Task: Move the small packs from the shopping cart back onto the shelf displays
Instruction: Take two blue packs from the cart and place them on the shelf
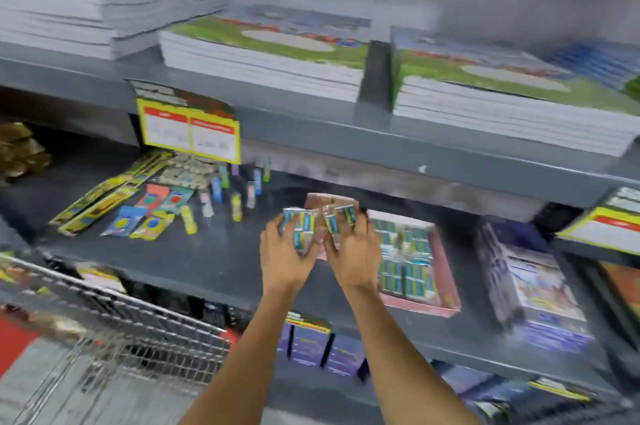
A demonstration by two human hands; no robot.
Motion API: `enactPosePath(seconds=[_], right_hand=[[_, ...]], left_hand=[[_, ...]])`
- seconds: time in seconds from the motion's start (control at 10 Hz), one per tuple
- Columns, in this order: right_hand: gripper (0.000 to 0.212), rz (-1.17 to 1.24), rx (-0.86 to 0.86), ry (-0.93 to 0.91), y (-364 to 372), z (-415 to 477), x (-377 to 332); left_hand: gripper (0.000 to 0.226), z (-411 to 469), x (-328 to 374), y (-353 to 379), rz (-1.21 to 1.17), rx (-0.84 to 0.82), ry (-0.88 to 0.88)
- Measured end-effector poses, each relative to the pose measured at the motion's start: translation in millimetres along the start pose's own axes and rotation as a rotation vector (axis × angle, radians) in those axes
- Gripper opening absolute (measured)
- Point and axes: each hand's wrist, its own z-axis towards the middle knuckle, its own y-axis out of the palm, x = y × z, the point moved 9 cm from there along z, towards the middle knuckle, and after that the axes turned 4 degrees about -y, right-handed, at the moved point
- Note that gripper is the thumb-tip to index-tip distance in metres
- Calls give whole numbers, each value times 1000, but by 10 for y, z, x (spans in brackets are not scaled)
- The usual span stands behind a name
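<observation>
Fingers [294, 222] of both your hands pinch small packs [304, 227] over the shelf [214, 262].

Your left hand [282, 256] and right hand [353, 251] clamp several packs together, with the pink display tray [446, 289] at three o'clock and the shopping cart [114, 331] at eight o'clock. A loose squeeze could let middle packs slip and scatter across the shelf, short of the tray.

Shop aisle, stationery section.
I face grey shelving [346, 144] stocked with notebook stacks [263, 68], a yellow price tag [188, 132], my wire cart [121, 327].
</observation>
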Motion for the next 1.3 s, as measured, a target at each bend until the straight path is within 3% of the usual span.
enactPosePath(seconds=[0.4,0.6,0.7,1.1,1.2,1.3], right_hand=[[38,-62,-110,471,-285,-819,1658],[26,14,-147,459,-173,-940,1735],[33,27,-148,433,-149,-972,1722],[30,-68,-126,333,-143,-973,1627],[31,-46,-83,411,-227,-967,1594],[30,9,61,336,-467,-1090,1413]], left_hand=[[53,-465,942,1334,70,-295,93],[46,-703,830,1618,287,-373,212],[40,-723,764,1645,362,-380,262],[41,-762,552,1697,366,-440,175],[47,-732,659,1586,350,-441,221],[45,-882,972,1261,256,-361,450]])
